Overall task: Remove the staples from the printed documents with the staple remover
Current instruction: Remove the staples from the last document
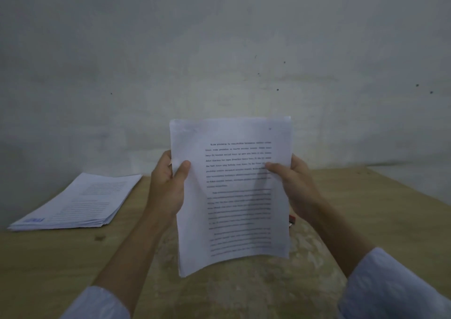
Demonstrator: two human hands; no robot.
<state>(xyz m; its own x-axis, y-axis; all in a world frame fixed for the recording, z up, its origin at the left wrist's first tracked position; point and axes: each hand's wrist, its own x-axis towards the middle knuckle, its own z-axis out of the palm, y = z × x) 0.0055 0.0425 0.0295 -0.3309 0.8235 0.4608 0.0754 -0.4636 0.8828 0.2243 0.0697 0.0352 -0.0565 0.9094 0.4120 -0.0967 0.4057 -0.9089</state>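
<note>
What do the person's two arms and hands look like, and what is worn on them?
Both hands are bare, with no gloves; no rings or watch can be seen. The left hand and right hand lead into bare forearms. Each arm wears a light blue sleeve, pushed up toward the elbow: the left sleeve and the right sleeve. The fabric looks plain, without visible markings.

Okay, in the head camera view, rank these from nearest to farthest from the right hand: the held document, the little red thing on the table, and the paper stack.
1. Held document: gripped by the right hand at its right edge.
2. Red thing: just below that hand, on the table, mostly hidden behind the document.
3. Paper stack: far left on the table, beyond the left hand.
</note>
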